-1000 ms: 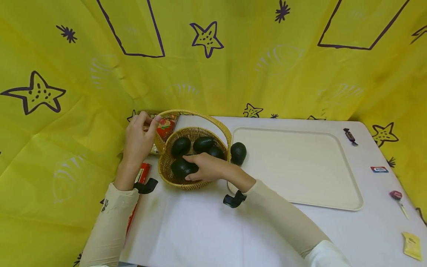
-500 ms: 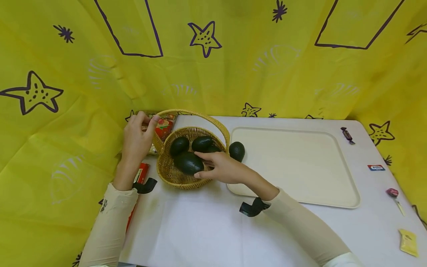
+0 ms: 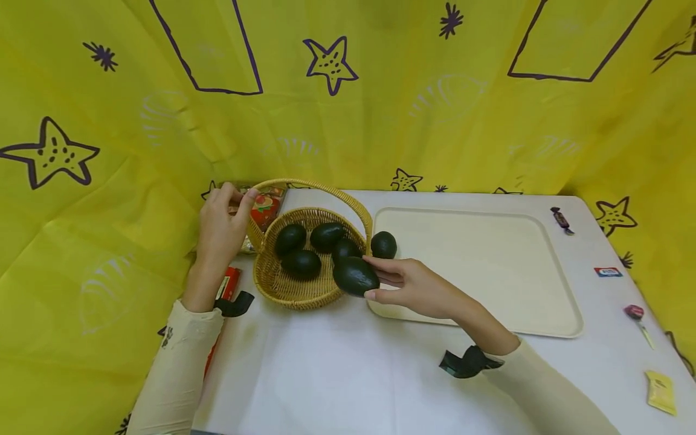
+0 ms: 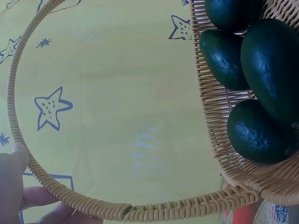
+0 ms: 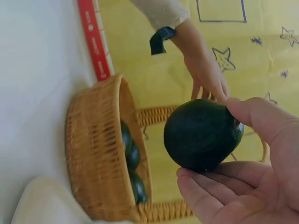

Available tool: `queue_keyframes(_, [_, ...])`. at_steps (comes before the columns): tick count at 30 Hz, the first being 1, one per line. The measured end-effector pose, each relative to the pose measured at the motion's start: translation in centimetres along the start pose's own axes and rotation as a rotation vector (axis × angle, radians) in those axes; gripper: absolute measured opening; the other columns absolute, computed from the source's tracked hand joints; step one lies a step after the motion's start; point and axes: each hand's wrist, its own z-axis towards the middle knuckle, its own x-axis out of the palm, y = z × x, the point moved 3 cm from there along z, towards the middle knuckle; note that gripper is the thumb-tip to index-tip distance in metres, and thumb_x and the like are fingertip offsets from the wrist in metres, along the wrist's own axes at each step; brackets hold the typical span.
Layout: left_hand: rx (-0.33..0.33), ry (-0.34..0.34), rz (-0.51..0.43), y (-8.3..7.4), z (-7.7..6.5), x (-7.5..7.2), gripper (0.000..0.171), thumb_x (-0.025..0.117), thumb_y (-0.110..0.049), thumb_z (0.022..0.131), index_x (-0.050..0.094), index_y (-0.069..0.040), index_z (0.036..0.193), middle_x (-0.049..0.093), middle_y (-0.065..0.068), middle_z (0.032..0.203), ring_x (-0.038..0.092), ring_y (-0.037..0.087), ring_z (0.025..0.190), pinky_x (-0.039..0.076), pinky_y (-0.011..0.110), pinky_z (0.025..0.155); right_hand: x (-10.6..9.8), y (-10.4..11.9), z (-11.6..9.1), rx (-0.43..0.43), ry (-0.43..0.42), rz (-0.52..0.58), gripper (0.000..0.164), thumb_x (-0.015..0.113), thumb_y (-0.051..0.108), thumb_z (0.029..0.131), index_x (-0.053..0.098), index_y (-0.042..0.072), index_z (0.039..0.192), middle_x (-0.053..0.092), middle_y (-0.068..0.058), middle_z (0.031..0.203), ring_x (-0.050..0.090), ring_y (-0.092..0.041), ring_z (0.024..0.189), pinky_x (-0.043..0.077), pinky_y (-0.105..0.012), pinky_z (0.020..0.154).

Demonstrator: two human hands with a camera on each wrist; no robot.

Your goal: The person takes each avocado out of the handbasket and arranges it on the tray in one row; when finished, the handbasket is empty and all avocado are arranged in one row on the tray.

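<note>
The held avocado, a dark green, glossy oval, sits near the centre of the head view, over the right rim of the wicker basket. The right hand pinches its right end between thumb and fingertips, the forearm slanting up from the lower right. Four more avocados lie in the rounded, tightly woven basket. At upper left, the left hand grips the arched, cane-wrapped handle between thumb and fingers, its forearm rising from the lower left. Another avocado is just right of the basket, at the left edge of the smooth cream tray. Creased yellow cloth hangs behind.
</note>
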Motion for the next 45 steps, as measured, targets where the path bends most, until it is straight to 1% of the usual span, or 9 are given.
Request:
queue_keyframes(6, [-0.004, -0.007, 0.017, -0.1, -0.1, -0.1, 0.053, 0.053, -0.051, 0.109, 0.056, 0.0, 0.1, 0.059, 0.023, 0.105, 0.059, 0.042, 0.103, 0.047, 0.055, 0.092, -1.9, -1.9, -2.0, 0.029, -0.06, 0.043, 0.077, 0.076, 0.029, 0.1, 0.038, 0.001, 0.161, 0.041, -0.014, 0.165, 0.049, -0.027, 0.147, 0.047, -0.032, 0.111])
queue_keyframes(11, [0.0, -0.006, 0.014, -0.1, -0.1, 0.1, 0.053, 0.053, -0.052, 0.109, 0.056, 0.0, 0.1, 0.059, 0.023, 0.105, 0.058, 0.041, 0.102, 0.046, 0.054, 0.091, -4.0, -3.8, -2.7, 0.057, -0.124, 0.063, 0.076, 0.075, 0.026, 0.101, 0.037, -0.001, 0.161, 0.042, -0.019, 0.164, 0.05, -0.03, 0.146, 0.051, -0.028, 0.105])
queue_keyframes(13, [0.004, -0.01, 0.008, -0.2, 0.0, 0.1, 0.052, 0.054, -0.051, 0.109, 0.056, 0.001, 0.099, 0.059, 0.023, 0.105, 0.058, 0.04, 0.102, 0.045, 0.053, 0.091, -5.0, -4.6, -2.8, 0.07, -0.155, 0.032, 0.075, 0.074, 0.027, 0.101, 0.037, -0.001, 0.161, 0.043, -0.02, 0.163, 0.05, -0.031, 0.145, 0.052, -0.027, 0.103])
queue_keyframes(18, [0.012, -0.018, 0.009, -0.2, 0.0, 0.1, 0.052, 0.054, -0.05, 0.109, 0.056, 0.001, 0.098, 0.06, 0.024, 0.103, 0.057, 0.041, 0.1, 0.044, 0.052, 0.089, -7.0, -6.5, -2.7, 0.104, -0.225, -0.06, 0.076, 0.071, 0.03, 0.103, 0.035, -0.003, 0.161, 0.038, -0.022, 0.166, 0.048, -0.033, 0.146, 0.05, -0.027, 0.105])
queue_keyframes(22, [0.012, -0.018, 0.014, -0.2, 0.0, 0.0, 0.053, 0.054, -0.05, 0.109, 0.056, 0.001, 0.098, 0.06, 0.024, 0.103, 0.057, 0.041, 0.1, 0.044, 0.052, 0.089, -7.9, -7.6, -2.3, 0.12, -0.256, -0.114, 0.077, 0.07, 0.032, 0.104, 0.033, -0.006, 0.16, 0.034, -0.025, 0.167, 0.045, -0.037, 0.148, 0.048, -0.033, 0.107])
queue_keyframes(29, [0.02, -0.027, 0.016, -0.1, 0.0, 0.1, 0.052, 0.055, -0.049, 0.109, 0.055, 0.001, 0.096, 0.06, 0.023, 0.102, 0.058, 0.041, 0.1, 0.044, 0.053, 0.09, -8.4, -9.9, -1.2, 0.162, -0.301, -0.221, 0.078, 0.068, 0.033, 0.105, 0.031, -0.009, 0.16, 0.033, -0.031, 0.164, 0.043, -0.043, 0.147, 0.044, -0.049, 0.113])
queue_keyframes(34, [0.02, -0.026, 0.011, -0.1, 0.0, 0.1, 0.051, 0.055, -0.049, 0.109, 0.055, 0.001, 0.096, 0.06, 0.024, 0.102, 0.058, 0.041, 0.101, 0.044, 0.053, 0.09, -8.2, -10.9, -0.4, 0.168, -0.337, -0.305, 0.077, 0.069, 0.031, 0.105, 0.034, -0.011, 0.158, 0.04, -0.036, 0.156, 0.047, -0.049, 0.142, 0.044, -0.058, 0.113])
queue_keyframes(41, [0.013, -0.022, 0.013, 0.0, 0.0, 0.1, 0.052, 0.055, -0.049, 0.109, 0.055, 0.001, 0.097, 0.059, 0.024, 0.104, 0.058, 0.041, 0.103, 0.045, 0.054, 0.093, -7.6, -11.8, 0.7, 0.172, -0.355, -0.317, 0.077, 0.073, 0.024, 0.102, 0.034, -0.012, 0.158, 0.038, -0.037, 0.158, 0.047, -0.053, 0.141, 0.041, -0.059, 0.115])
queue_keyframes(45, [0.014, -0.023, 0.016, 0.0, 0.0, 0.1, 0.052, 0.054, -0.049, 0.109, 0.056, 0.001, 0.098, 0.058, 0.025, 0.103, 0.058, 0.042, 0.103, 0.046, 0.055, 0.093, -7.3, -12.0, 1.2, 0.169, -0.364, -0.334, 0.079, 0.075, 0.018, 0.099, 0.032, -0.01, 0.159, 0.04, -0.038, 0.157, 0.045, -0.057, 0.141, 0.04, -0.062, 0.116])
